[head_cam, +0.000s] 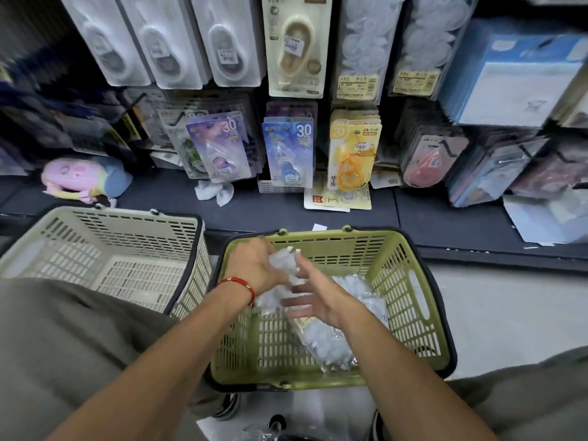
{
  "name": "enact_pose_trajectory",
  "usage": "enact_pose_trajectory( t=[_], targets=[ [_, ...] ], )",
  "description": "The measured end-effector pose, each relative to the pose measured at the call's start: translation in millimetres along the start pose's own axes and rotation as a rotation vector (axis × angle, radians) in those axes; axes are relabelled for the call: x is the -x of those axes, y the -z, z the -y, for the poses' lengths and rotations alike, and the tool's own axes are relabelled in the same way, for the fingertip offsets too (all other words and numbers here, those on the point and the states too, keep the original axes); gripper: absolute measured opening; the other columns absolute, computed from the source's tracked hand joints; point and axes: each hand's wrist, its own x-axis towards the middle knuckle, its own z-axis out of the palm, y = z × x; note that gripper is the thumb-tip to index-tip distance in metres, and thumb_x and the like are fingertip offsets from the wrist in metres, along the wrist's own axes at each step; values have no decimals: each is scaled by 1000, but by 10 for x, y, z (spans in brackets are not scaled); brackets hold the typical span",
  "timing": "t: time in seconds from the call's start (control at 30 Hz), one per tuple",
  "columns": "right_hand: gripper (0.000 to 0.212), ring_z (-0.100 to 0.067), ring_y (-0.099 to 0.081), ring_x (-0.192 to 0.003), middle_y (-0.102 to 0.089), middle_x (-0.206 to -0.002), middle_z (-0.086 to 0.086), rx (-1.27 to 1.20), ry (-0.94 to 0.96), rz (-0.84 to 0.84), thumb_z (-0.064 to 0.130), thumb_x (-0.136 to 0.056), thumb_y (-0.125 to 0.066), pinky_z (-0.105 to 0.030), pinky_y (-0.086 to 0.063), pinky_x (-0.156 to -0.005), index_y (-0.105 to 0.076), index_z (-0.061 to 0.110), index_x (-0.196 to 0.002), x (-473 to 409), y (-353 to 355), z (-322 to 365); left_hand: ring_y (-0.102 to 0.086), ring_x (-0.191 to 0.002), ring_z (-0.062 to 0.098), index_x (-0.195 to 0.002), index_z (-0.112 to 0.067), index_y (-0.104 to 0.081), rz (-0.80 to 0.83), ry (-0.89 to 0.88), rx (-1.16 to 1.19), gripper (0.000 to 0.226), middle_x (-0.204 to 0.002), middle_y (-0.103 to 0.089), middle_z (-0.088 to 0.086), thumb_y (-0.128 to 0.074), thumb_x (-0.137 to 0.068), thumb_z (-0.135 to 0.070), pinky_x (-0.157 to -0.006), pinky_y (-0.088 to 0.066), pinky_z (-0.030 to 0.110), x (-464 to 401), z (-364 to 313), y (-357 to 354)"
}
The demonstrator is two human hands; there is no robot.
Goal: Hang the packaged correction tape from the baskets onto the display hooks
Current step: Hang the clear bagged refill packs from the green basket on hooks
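A green basket [410, 300] sits on the floor in front of me with clear-wrapped correction tape packs [331, 342] lying in it. Over the basket my left hand [254, 265] grips a stack of clear packs [283, 265] from the left. My right hand [315, 297] has its fingers spread and touches the same stack from the right. Above, the display holds hanging packs: a purple one [219, 148], a blue one [288, 151] and a yellow one [353, 154]. The hooks themselves are mostly hidden by the packs.
A beige basket [105, 259] stands to the left of the green one. A pink plush toy [76, 176], a crumpled white wrapper [213, 192] and loose cards [337, 198] lie on the dark shelf. Blue boxes [515, 78] fill the upper right. My knees flank the baskets.
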Motion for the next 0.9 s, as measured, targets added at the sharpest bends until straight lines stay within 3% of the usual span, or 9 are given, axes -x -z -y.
enact_pose_trajectory(
  t=[0.13,0.2,0.27,0.37,0.47,0.6,0.7,0.8,0.9],
  targets=[
    [58,-26,-78,-88,-77,-115,-17,-316,194,0,61,-93,-67,-41,-63,-71,-71,12,-125,-12,12,176,-60,-115,27,-137,-18,-60,-114,-313,-2,62,-123,-72,5,-80,-79,-29,-98,-41,28,304,-261,-168],
    [35,-23,-79,-86,-80,-110,-11,-315,243,-92,43,-98,-71,-36,-61,-66,-70,16,-120,-8,117,167,-57,-114,19,-137,-24,-61,-19,-371,96,59,-121,-69,-1,-78,-81,-33,-92,-38,19,379,-263,-315],
    [15,-19,-77,-79,-79,-108,-9,-264,255,-186,25,-99,-68,-31,-58,-59,-68,20,-114,-17,242,96,-62,-105,9,-129,-30,-66,7,-263,377,45,-113,-69,-7,-77,-85,-30,-82,-46,11,385,-217,-364],
    [27,-28,-78,-92,-79,-114,-13,-310,259,-186,17,-98,-62,-41,-63,-74,-68,18,-124,-35,321,2,-66,-115,22,-134,-17,-62,-90,8,593,47,-128,-68,2,-77,-91,-30,-100,-54,34,275,-106,-412],
    [27,-25,-78,-100,-79,-118,-9,-253,301,-71,24,-96,-67,-37,-63,-74,-74,25,-121,-30,257,-18,-74,-106,32,-139,-6,-60,302,295,1088,56,-122,-75,9,-77,-94,-33,-91,-59,41,211,22,-527],
    [44,-13,-71,-110,-74,-125,8,280,317,-197,62,-98,-59,-33,-57,-90,-69,32,-129,-104,274,-120,-80,-86,32,-125,-9,-66,374,433,1348,36,-103,-81,17,-76,-94,-25,-67,-63,41,227,233,-642],
    [48,-20,-64,-115,-66,-137,-2,750,240,-379,48,-106,-56,-36,-52,-96,-59,20,-145,-219,522,-394,-80,-73,29,-124,-13,-57,202,542,1297,43,-83,-81,10,-82,-90,-24,-65,-63,41,166,400,-688],
    [64,-28,-44,-140,-47,-155,-9,1346,132,-264,33,-101,-66,-40,-43,-114,-40,15,-157,-353,662,-732,-77,-71,21,-156,-19,-37,123,549,1218,84,-93,-73,4,-85,-88,-30,-53,-56,27,159,479,-656],
    [75,-31,-37,-141,-41,-155,-8,1555,150,-296,37,-96,-72,-46,-40,-112,-33,16,-156,-452,598,-847,-74,-54,11,-159,-18,-33,100,528,1236,90,-90,-68,1,-86,-87,-27,-37,-51,21,161,508,-650]
  ],
)
